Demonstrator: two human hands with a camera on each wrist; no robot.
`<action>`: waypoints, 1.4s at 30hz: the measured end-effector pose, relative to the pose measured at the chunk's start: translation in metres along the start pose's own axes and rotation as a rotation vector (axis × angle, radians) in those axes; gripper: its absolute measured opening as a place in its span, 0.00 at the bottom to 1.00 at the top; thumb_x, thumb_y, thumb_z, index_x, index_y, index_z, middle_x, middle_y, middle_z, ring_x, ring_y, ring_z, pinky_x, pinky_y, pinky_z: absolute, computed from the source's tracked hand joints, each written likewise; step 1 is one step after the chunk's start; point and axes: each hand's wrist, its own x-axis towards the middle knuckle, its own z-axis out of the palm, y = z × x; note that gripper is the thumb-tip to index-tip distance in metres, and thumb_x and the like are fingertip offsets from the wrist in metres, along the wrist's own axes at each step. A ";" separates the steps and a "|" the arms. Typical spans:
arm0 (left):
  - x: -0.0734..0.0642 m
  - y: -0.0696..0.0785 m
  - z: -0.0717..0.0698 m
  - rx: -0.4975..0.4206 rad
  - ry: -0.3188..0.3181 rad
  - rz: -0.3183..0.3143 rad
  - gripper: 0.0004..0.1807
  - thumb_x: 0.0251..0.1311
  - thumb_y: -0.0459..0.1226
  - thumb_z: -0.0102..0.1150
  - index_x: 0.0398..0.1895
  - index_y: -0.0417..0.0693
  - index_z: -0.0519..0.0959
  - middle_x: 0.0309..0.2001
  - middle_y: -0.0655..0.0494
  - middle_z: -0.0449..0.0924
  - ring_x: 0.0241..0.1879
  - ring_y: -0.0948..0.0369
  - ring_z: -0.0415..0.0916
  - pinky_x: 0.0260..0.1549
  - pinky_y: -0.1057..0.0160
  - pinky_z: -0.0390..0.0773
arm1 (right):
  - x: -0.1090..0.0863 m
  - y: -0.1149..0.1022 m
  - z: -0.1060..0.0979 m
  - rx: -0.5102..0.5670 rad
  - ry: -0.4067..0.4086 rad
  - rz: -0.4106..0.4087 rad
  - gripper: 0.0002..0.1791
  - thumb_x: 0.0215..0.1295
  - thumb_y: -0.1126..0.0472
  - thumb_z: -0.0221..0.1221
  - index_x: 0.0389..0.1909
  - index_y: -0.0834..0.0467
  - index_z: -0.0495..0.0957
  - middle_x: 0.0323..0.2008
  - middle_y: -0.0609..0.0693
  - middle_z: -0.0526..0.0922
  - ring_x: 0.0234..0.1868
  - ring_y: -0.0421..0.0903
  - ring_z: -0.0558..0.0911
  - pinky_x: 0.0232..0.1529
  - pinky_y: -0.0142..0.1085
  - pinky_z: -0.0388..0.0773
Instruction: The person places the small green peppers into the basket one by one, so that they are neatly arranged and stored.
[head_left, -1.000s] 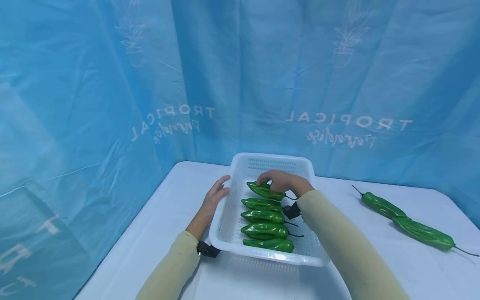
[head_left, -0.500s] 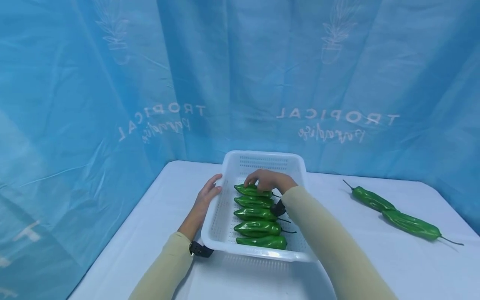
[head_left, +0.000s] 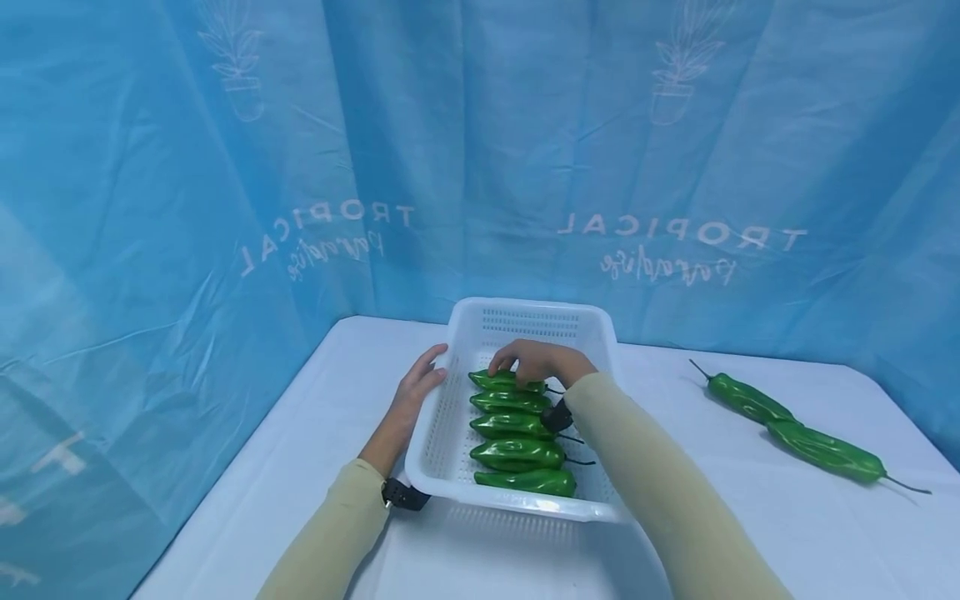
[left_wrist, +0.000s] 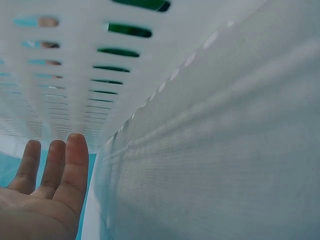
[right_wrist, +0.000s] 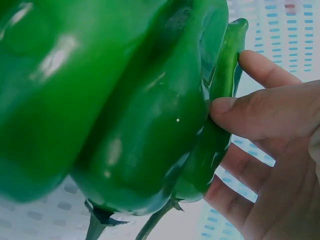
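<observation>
Several long green peppers (head_left: pixel 517 455) lie side by side in a row inside a white plastic basket (head_left: pixel 431 433). My right hand (head_left: pixel 536 361) reaches in from the right and pinches the farthest pepper (head_left: pixel 487 381) between thumb and fingers; that pepper rests beside its neighbour. In the right wrist view, the thumb (right_wrist: pixel 250 110) presses on the near side of this pepper (right_wrist: pixel 197 170), with the other fingers behind it. My left hand (head_left: pixel 417 385) rests along the basket's outer left side, and its straight fingers (left_wrist: pixel 75 175) stand by the slotted wall (left_wrist: pixel 75 100).
Two more green peppers, one farther back (head_left: pixel 750 398) and one nearer (head_left: pixel 828 452), lie end to end on the white tabletop (head_left: pixel 750 517) at the right. A blue printed curtain (head_left: pixel 525 150) hangs behind and to the left of the table.
My right hand has lowered the farthest pepper toward the row, so it now lies close to the next to last one. The left hand keeps its place at the basket; the head view has shifted slightly.
</observation>
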 end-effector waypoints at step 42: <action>0.000 0.001 -0.002 0.039 0.001 -0.002 0.28 0.72 0.50 0.47 0.73 0.72 0.57 0.72 0.52 0.63 0.65 0.42 0.71 0.55 0.46 0.83 | -0.034 -0.011 -0.038 -0.032 -0.026 -0.137 0.24 0.67 0.65 0.55 0.64 0.55 0.74 0.69 0.59 0.72 0.72 0.59 0.68 0.69 0.54 0.72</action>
